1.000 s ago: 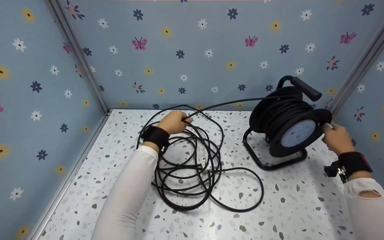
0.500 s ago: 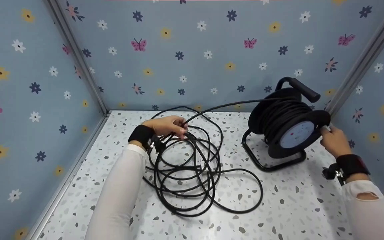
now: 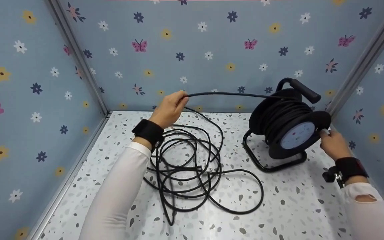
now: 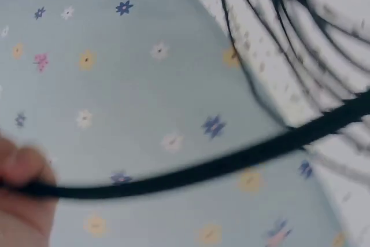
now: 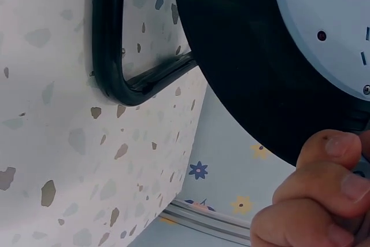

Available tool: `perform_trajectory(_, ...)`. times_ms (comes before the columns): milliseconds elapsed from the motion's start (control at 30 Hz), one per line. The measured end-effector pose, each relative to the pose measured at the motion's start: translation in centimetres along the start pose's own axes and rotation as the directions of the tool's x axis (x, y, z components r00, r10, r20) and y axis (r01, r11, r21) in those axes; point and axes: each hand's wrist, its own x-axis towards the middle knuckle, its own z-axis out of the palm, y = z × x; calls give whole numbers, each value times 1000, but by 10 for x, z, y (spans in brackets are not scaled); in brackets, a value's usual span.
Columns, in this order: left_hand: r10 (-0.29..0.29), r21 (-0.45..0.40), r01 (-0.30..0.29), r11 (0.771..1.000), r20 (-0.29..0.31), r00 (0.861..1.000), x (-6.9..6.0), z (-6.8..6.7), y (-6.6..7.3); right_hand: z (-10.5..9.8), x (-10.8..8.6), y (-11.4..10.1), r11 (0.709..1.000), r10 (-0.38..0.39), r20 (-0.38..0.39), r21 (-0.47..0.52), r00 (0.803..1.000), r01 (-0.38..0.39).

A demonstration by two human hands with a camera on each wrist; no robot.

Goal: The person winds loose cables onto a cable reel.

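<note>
Black, rubbery-looking cable (image 3: 227,93) stretches in a shallow arc to a cable reel (image 3: 275,148) from a person's left hand (image 3: 168,110), which pinches it between thumb and fingers, up and to the reel's left. The right hand (image 3: 336,145) curls its fingers round the grey crank knob (image 3: 326,130) at the reel's right edge. Work appears partway along: thick, packed turns fill much of the reel's drum, while a heap of loose loops (image 3: 195,168), judged to be what is left to deal with, sprawls across the speckled tabletop (image 5: 46,131) to the reel's left. Smooth, glossy tubing forms the reel's round-cornered stand (image 5: 108,33); a pale, round socket panel (image 3: 297,135) faces outward, and a cylindrical carry handle (image 3: 305,89) slants above the drum. Behind the reel rises a blue wall panel (image 3: 208,70) patterned with flowers and butterflies.
</note>
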Motion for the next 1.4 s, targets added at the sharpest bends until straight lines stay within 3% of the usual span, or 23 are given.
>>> perform_trajectory(133,104,137,-87,987,-120,987,8,-11,20,5,1,2,1000,-11,-8,5,1000,11)
perform_trajectory(267,131,167,-108,980,-136,982,9,-11,34,10,1,7,999,-32,-22,-4,999,32)
perform_trajectory(433,205,147,-202,968,-1,979,-3,9,39,19,-1,17,999,-35,4,-25,999,35)
perform_trajectory(567,269,102,-282,954,119,956,-16,31,42,27,-5,23,998,-32,37,-50,999,34)
perform_trajectory(700,295,72,-318,945,227,928,-29,51,46,32,-8,25,998,-15,84,-60,996,21)
perform_trajectory(800,297,79,-328,941,267,917,-38,63,48,38,-9,27,997,-7,98,-77,995,14)
perform_trajectory(967,308,98,-345,933,277,910,-47,81,46,49,-11,28,995,-19,82,-93,996,27)
perform_trajectory(1067,290,132,-333,934,270,918,-52,96,45,55,-15,27,994,-35,99,-100,994,45)
perform_trajectory(1233,251,170,-286,943,201,947,-60,119,47,66,-25,22,991,-17,156,-131,988,37)
perform_trajectory(1333,234,177,-267,947,186,954,-57,130,51,75,-30,18,987,-22,178,-151,984,49)
perform_trajectory(1400,216,174,-254,951,209,954,-53,137,55,81,-34,14,986,-36,187,-155,982,66)
